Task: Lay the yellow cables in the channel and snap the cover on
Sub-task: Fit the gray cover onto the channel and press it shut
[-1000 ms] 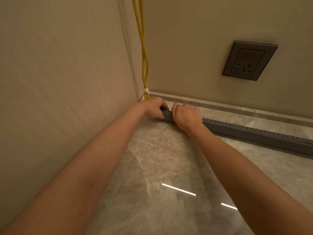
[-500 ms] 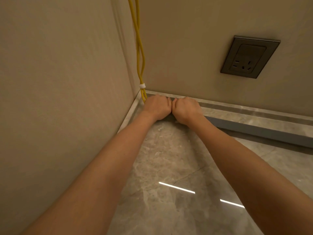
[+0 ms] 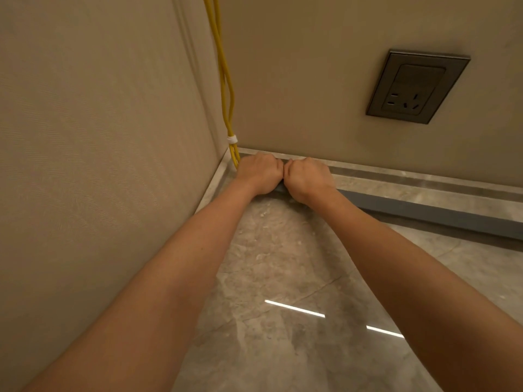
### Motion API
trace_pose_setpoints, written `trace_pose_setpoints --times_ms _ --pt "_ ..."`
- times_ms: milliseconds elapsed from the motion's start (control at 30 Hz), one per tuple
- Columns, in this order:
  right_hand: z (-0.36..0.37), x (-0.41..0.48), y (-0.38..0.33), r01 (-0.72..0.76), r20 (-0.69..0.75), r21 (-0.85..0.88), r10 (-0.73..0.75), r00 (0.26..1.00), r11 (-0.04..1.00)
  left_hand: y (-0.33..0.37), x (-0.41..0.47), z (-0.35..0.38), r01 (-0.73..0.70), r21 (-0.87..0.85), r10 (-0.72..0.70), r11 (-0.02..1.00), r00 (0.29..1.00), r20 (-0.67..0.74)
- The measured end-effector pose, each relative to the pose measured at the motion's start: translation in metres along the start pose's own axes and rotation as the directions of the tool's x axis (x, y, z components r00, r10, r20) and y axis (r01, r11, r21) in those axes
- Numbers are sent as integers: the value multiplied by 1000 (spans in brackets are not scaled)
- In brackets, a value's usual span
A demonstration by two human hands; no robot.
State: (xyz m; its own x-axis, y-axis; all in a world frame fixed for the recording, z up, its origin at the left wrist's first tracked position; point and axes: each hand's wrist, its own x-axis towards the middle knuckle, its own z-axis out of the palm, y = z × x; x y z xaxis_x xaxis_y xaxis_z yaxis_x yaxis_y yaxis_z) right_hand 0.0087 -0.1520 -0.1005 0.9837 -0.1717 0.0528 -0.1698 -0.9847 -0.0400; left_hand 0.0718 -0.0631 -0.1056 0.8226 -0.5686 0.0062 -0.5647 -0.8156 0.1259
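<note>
On your far left the textured side wall point(image 3: 99, 137) fills the view down to the corner. 2 yellow cables point(image 3: 224, 80) drop down that corner. A white tie point(image 3: 232, 139) binds them just above the floor, and below it they pass out of sight behind the outer edge of your left hand.

Your left hand point(image 3: 259, 174) sits right in the corner, back up, with the fingers curled over the near end of the grey channel point(image 3: 424, 210). Your right hand point(image 3: 307, 178) is just beside it in the same pose, and the 2 hands touch at the thumb side. Both bear down on the end of the channel with fingers folded round its top. The fingertips are hidden on the far side, so you cannot tell how deep the hold goes. Only a small dark sliver of the channel shows between and under the hands.

To the right of your right hand the channel runs on along the marble floor point(image 3: 283, 264), near the stone skirting point(image 3: 424, 179) with a strip of floor between. Its top face there looks smooth and closed, and no yellow shows along it. Whether the cables lie inside cannot be seen.

Higher on the back wall point(image 3: 297, 80), well to the right of both hands, is a dark wall socket point(image 3: 417, 86). 2 bright streaks of reflected light lie on the floor between your forearms.
</note>
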Motion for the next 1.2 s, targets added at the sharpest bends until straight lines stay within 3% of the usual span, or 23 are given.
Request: trace_pose_setpoints --times_ms 200,367,433,500,567,733,933,1067,1200 --pt "-1 4 3 47 48 -8 -47 998 999 1 -1 -3 17 -14 -17 1000 1000 0" --pt "-6 -1 12 62 35 108 -66 997 992 -5 12 -8 33 9 -34 999 984 176" --pt "-5 -11 14 128 26 169 -134 991 977 -13 16 -11 41 7 -42 999 974 223" --pt "-1 -21 17 257 70 102 -265 962 961 -24 16 -15 66 1 -64 998 969 238" --pt "1 -25 22 304 77 45 -307 949 951 -33 12 -18 91 -19 -84 996 966 244" --pt "-1 -22 23 279 89 19 -280 956 960 -47 3 -19 31 -136 -10 990 988 152" --pt "-3 -14 26 281 123 35 -283 951 959 -60 -11 -14 -148 -142 157 979 986 58" --pt "-5 -4 28 244 166 109 -260 951 964 -59 -15 -19 -224 -146 240 964 966 98" --pt "-1 -4 24 158 152 131 -177 972 979 -55 -14 -14 -209 -99 218 973 972 89"
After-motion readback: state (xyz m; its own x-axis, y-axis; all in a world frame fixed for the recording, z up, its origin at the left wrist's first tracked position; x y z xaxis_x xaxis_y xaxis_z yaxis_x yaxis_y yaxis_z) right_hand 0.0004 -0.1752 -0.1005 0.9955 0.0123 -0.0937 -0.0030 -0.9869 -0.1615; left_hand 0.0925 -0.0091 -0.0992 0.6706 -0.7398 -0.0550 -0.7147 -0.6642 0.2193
